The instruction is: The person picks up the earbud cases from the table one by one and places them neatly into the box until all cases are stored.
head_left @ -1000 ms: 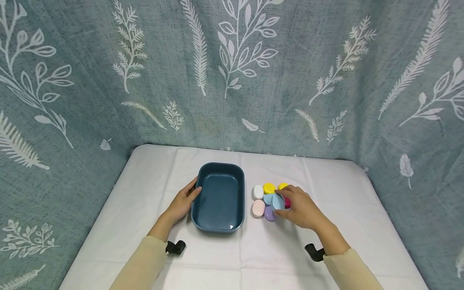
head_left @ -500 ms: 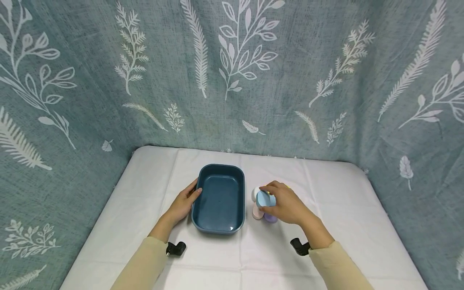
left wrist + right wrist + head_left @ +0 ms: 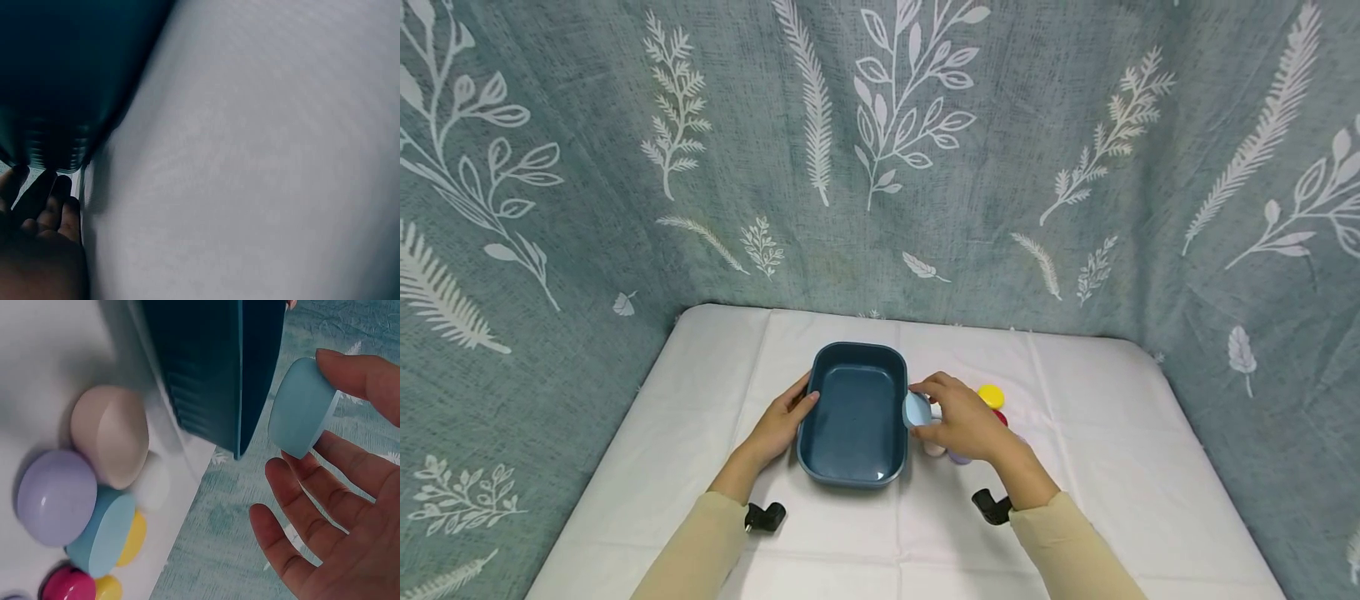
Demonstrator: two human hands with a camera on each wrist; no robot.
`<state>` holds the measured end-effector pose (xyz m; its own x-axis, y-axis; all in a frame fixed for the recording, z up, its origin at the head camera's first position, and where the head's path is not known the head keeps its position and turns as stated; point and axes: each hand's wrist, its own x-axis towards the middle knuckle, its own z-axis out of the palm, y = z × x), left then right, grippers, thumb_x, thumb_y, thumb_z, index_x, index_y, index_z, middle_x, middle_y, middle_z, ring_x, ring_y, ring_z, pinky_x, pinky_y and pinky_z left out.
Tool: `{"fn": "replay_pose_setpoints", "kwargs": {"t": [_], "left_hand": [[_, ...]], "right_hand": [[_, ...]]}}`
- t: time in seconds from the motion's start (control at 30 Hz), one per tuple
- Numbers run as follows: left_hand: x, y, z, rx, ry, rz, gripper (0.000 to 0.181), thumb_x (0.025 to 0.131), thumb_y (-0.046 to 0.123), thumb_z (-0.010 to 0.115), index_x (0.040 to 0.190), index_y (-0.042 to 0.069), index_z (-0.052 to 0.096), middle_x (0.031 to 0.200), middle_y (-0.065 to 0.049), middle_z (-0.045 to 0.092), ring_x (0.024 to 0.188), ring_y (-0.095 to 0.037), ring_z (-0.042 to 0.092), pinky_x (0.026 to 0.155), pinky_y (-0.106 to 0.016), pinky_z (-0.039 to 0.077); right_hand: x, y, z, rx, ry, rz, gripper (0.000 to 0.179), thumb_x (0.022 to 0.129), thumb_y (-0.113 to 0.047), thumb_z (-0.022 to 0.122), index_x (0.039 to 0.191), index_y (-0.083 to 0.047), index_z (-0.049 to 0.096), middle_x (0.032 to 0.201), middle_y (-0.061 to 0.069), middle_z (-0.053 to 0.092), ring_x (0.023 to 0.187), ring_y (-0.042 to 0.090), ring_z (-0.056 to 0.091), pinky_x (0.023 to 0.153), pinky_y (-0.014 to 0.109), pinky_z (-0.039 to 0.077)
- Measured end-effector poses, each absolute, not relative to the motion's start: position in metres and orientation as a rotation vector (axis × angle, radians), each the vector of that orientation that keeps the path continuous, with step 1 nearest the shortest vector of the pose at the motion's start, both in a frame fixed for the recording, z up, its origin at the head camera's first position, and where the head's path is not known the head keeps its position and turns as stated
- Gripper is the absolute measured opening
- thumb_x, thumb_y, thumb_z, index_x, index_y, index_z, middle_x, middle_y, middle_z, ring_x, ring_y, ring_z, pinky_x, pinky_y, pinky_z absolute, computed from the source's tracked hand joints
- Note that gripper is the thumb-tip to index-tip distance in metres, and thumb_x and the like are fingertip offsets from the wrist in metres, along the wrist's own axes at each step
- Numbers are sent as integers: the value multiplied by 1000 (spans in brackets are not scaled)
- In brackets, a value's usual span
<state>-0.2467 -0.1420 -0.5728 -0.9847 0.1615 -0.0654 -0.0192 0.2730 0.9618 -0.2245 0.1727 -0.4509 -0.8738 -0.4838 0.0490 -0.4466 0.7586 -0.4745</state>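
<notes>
A dark-blue rectangular tray (image 3: 853, 429) stands on the white cloth. My left hand (image 3: 777, 429) holds its left side, thumb on the rim and fingers along the outer wall. Over the tray's right rim, my right hand (image 3: 958, 417) pinches a small light-blue rounded piece (image 3: 301, 409) with a flat pale edge, between thumb and fingertips. Beneath and behind this hand, similar pieces sit grouped: pale pink (image 3: 111, 434), purple (image 3: 57, 497), another light blue (image 3: 103, 531), white (image 3: 153, 481), crimson (image 3: 69, 584) and yellow (image 3: 991, 396). The right hand hides part of the group in the head view.
White cloth (image 3: 820, 542) covers the table under everything. A blue-green curtain (image 3: 970, 167) with white leaf prints hangs behind and at both sides. Black wrist cameras (image 3: 766, 517) sit at both cuffs.
My right hand has carried the light-blue piece leftward from above the group to the tray's right rim. The left hand keeps its place on the tray.
</notes>
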Motion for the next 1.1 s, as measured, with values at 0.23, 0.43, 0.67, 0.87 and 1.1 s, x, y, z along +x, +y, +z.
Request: {"fn": "replay_pose_setpoints", "kwargs": {"t": [0.23,0.43,0.67,0.87,1.1], "left_hand": [[-247,-145,-576,107,2378,1799,53,97,51,50,147,45,33,156,7,33,146,-17,29,120,-44,22],[-246,-148,-578,118,2379,1807,51,99,47,50,147,43,34,156,6,33,146,-18,28,121,-46,20],[-245,-144,-578,120,2375,1803,54,96,54,50,146,46,32,156,8,33,145,-15,29,120,-43,23],[-247,-142,-580,129,2369,1815,56,94,57,50,146,46,32,156,9,33,145,-14,30,120,-43,23],[-244,-145,-565,141,2349,1797,58,98,50,48,151,36,30,157,5,30,147,-17,26,121,-43,20]], "right_hand": [[-225,158,-455,-760,2840,-788,61,78,-34,80,132,-13,60,122,-1,57,106,22,59,88,35,51],[-226,147,-461,-749,2810,-807,60,79,-34,80,131,-13,60,122,0,56,109,22,57,91,35,52],[-227,138,-469,-747,2797,-777,61,78,-37,80,131,-13,60,118,-2,56,105,20,54,88,34,52],[-227,134,-479,-741,2811,-735,62,77,-37,81,131,-15,60,119,-1,57,106,17,52,92,35,50],[-229,127,-489,-802,2794,-715,60,77,-33,81,129,-11,61,117,3,58,103,17,52,90,37,50]]}}
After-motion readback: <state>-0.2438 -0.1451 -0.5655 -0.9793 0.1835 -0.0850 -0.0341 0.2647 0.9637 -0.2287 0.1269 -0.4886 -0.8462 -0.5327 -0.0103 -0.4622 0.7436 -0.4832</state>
